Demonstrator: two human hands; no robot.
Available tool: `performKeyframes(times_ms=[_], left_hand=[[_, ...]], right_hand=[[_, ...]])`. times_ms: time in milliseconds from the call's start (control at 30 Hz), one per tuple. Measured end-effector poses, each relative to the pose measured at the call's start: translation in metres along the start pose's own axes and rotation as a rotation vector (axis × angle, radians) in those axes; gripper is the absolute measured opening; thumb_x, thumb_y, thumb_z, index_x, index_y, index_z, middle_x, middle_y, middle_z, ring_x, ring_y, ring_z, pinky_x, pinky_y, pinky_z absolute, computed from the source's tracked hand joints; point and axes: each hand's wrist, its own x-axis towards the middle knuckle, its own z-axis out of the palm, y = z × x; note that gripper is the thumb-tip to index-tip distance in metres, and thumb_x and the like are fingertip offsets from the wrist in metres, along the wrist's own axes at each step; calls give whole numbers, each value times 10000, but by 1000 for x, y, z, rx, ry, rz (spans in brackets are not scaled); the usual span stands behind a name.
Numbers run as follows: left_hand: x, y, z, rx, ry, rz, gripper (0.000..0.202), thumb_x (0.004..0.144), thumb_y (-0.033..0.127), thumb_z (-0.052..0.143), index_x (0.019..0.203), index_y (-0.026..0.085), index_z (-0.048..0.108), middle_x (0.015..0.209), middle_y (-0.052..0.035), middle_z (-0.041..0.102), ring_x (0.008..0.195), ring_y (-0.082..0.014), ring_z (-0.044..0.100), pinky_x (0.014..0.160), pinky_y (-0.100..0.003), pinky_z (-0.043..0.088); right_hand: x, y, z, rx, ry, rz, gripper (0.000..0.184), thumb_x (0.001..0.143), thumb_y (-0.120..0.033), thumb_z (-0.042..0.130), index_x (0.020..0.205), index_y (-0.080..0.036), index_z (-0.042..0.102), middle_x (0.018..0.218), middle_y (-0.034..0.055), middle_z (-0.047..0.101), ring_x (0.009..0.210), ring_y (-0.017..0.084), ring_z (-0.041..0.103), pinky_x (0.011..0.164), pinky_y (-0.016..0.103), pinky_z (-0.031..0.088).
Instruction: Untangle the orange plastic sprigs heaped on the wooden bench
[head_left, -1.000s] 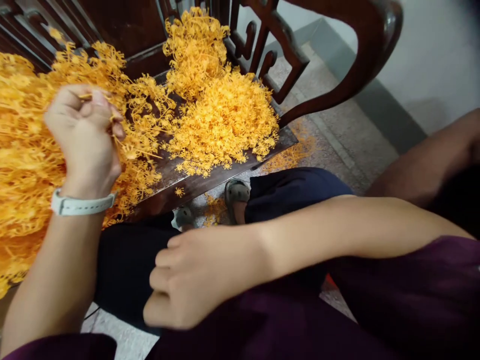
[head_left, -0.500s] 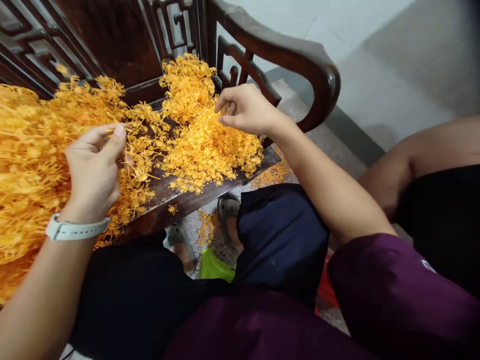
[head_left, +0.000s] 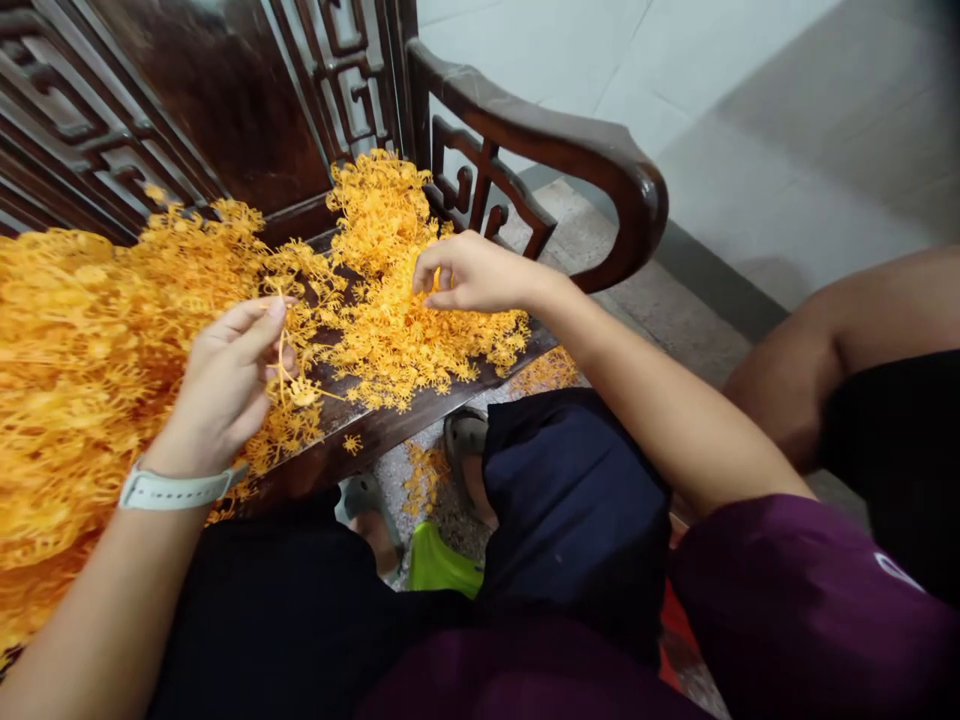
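Observation:
My left hand [head_left: 229, 375], with a pale strap on its wrist, pinches a thin orange plastic sprig [head_left: 301, 392] between thumb and index finger. The sprig hangs below the fingertips and carries small spiky heads. Under and beyond this hand spreads a large heap of orange sprigs [head_left: 75, 350]. My right hand [head_left: 476, 275] hovers at a smaller pile of loose orange spiky pieces [head_left: 409, 355]. Its fingers are bent, a gap parts them from the thumb, and I see nothing held between them.
Both piles lie on a dark wooden bench [head_left: 390, 425] with a curved armrest [head_left: 555, 110] at the right. Orange pieces [head_left: 424, 480] are scattered on the floor near my feet, beside a bright green object [head_left: 442, 565]. Another person's bare leg [head_left: 817, 350] is at the right.
My left hand has moved right, towards the smaller pile, still pinching the sprig. My right hand stays over the smaller pile with its fingers bent. The view has shifted slightly.

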Motion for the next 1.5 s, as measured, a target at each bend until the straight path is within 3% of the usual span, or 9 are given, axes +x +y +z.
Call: performKeyframes(times_ms=[100,200,367,567,667,867,1067,1267,1500], left_hand=[[-11,9,3,-129,-61,-84,188,875,224,887,1002,149,771,650,30,583,501,-75,563,440,-138,485],[-27,13,16,-221,-12,13,242,851,264,937,986,153,769,651,23,638,531,-77,603,485,-129,527],[-50,9,38,-225,-73,89,419,733,396,1022,1023,181,810,754,8,737,634,-110,709,605,-182,616],[-43,5,23,9,-24,322,428,776,438,986,1070,177,817,847,-19,787,627,-96,735,598,-157,610],[-38,2,14,120,-73,373,384,778,390,989,1065,188,833,835,-25,797,601,-107,737,571,-166,614],[-42,1,22,109,-241,218,388,741,316,1018,1059,188,838,808,-40,803,657,-131,777,679,-183,679],[-37,4,46,-50,-273,142,477,558,270,1100,906,158,795,797,-26,801,630,-112,761,619,-150,662],[-40,6,52,-50,-267,103,414,623,264,1077,907,148,798,678,-20,768,590,-110,754,608,-126,636],[-39,2,57,-97,-194,50,341,594,102,984,794,170,716,617,17,695,524,-107,699,525,-148,598]], right_hand=[[4,-34,21,437,83,-77,228,948,-353,761,1001,-139,704,971,50,736,857,134,615,796,298,504],[6,-78,51,689,63,-48,450,898,-478,836,1148,-156,644,1009,43,697,915,146,611,796,288,513],[-1,-121,84,994,-61,9,514,813,-304,917,1128,-192,527,934,-14,610,825,118,591,691,243,499],[-7,-115,70,1047,-74,30,89,977,-112,598,1052,-160,592,731,-16,699,649,108,666,666,240,550],[-14,-107,52,1051,18,50,143,952,-59,540,917,-137,655,738,26,757,652,101,696,677,234,569],[-28,-99,35,1135,-7,133,197,770,-59,606,942,-151,632,749,24,772,623,113,686,634,243,573],[-32,-101,35,1051,36,116,221,846,-151,794,1002,-150,637,553,-133,493,465,31,323,437,175,230],[-31,-89,35,1089,216,45,337,748,-267,976,805,-121,677,599,-83,567,502,20,366,435,185,220],[-31,-91,37,1277,84,123,375,747,-316,960,871,-165,640,554,-98,536,449,40,356,425,184,225]])
